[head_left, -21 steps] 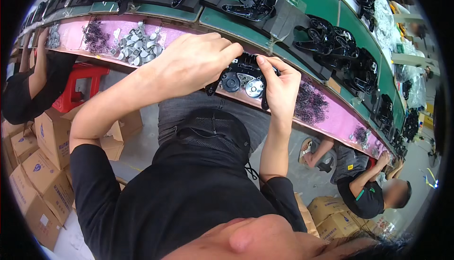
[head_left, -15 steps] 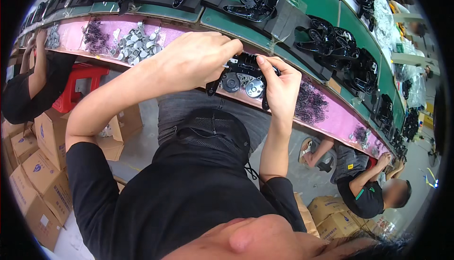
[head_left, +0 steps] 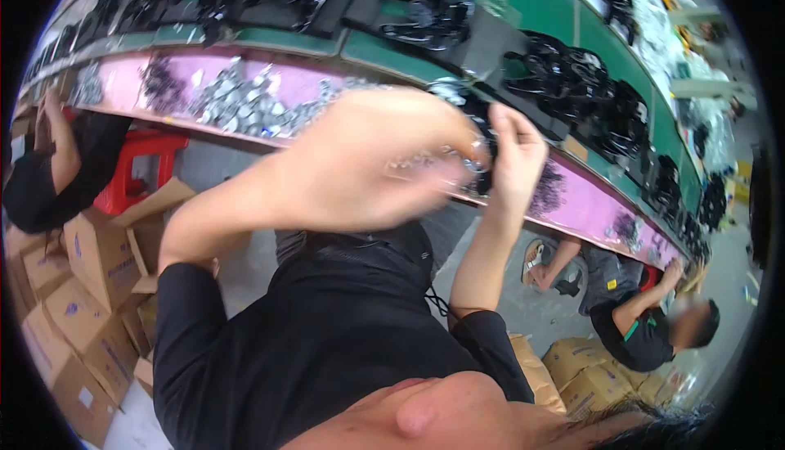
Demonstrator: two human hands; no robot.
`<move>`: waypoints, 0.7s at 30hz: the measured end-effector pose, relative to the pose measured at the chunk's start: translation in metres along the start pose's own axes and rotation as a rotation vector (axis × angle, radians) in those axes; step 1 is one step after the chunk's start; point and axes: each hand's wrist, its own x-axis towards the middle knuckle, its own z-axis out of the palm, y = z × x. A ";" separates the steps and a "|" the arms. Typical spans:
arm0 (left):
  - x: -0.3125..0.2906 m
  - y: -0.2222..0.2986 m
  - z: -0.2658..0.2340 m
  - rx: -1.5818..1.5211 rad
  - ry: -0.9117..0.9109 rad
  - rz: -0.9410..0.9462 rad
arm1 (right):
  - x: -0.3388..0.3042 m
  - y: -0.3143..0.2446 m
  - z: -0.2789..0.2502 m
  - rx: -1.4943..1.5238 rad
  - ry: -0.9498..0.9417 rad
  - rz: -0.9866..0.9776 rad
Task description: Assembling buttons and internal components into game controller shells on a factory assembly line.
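Note:
My right hand [head_left: 517, 155] is closed on the right side of a glossy black plastic housing [head_left: 477, 114], held up over the pink strip of the workbench. Motion smears my left hand [head_left: 376, 159], which passes in front of the housing and covers most of it. Small shiny spots show by its fingertips, but whether the fingers grip anything is hidden in the blur. Behind that hand, grey metal pieces [head_left: 237, 102] lie heaped on the pink strip [head_left: 282, 86]. Close to my right wrist is a pile of small dark parts [head_left: 546, 190].
Beyond the strip, black moulded assemblies [head_left: 425, 8] rest on dark pads on the green bench top [head_left: 384, 47]. Co-workers sit at left [head_left: 57, 164] and right [head_left: 642, 323]. A red stool [head_left: 135, 168] and cardboard boxes [head_left: 90, 311] stand at lower left; more boxes [head_left: 585, 372] are at lower right.
My left hand has swung down and right, across the housing. The housing and my right hand have shifted right, and the housing's round metal discs are no longer plainly visible.

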 end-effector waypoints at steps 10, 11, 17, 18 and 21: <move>0.035 0.065 0.042 -0.589 -0.210 0.327 | 0.001 0.002 -0.061 0.131 0.214 -0.026; 0.032 0.061 0.039 -0.597 -0.248 0.352 | -0.003 -0.004 -0.059 0.086 0.216 -0.085; 0.052 -0.042 0.049 0.119 0.316 0.137 | -0.011 -0.020 -0.087 0.284 0.523 -0.127; 0.059 -0.065 0.063 0.321 0.281 0.117 | -0.011 -0.027 -0.090 0.244 0.554 -0.118; 0.086 -0.103 0.109 0.489 0.220 0.224 | -0.006 -0.027 -0.107 0.340 0.594 -0.181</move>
